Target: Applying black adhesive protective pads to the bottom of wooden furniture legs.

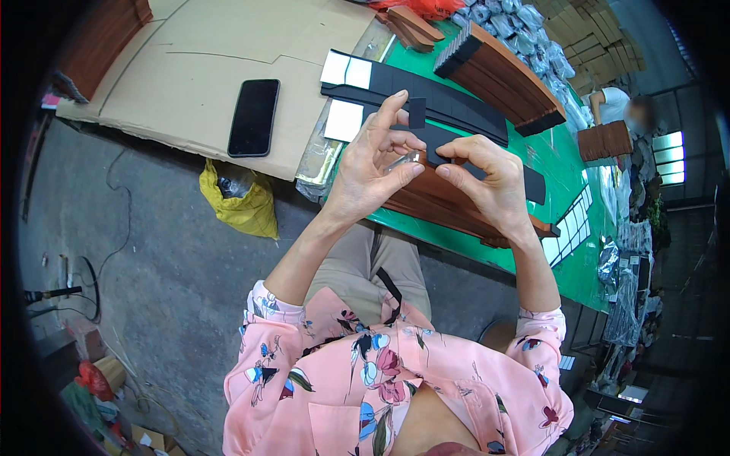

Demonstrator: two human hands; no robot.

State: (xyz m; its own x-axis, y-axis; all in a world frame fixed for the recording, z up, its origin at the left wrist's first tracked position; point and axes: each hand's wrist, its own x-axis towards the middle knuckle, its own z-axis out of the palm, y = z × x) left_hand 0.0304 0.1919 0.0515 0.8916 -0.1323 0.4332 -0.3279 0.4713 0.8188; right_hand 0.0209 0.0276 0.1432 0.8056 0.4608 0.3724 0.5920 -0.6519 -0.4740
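Over the near edge of the green table, my two hands meet in front of me. My left hand [370, 161] is closed, with a small shiny piece [411, 158] between thumb and fingers; its exact kind cannot be made out. A small black rectangular piece [417, 112] shows beside its raised index fingertip. My right hand [490, 173] pinches a small dark piece [436, 155] right beside the left thumb. Below and behind the hands lie reddish-brown strips [437, 199], partly hidden by them. Beyond are long black strips [449, 95] and white sheets [344, 120].
A black phone [254, 118] lies on cardboard [205, 61] to the left. Stacked brown strips [502, 80] stand on the green table [574, 167], near wrapped bundles [525, 30]. A yellow bag [239, 201] sits below the cardboard's edge. Another person [610, 105] is at the far right.
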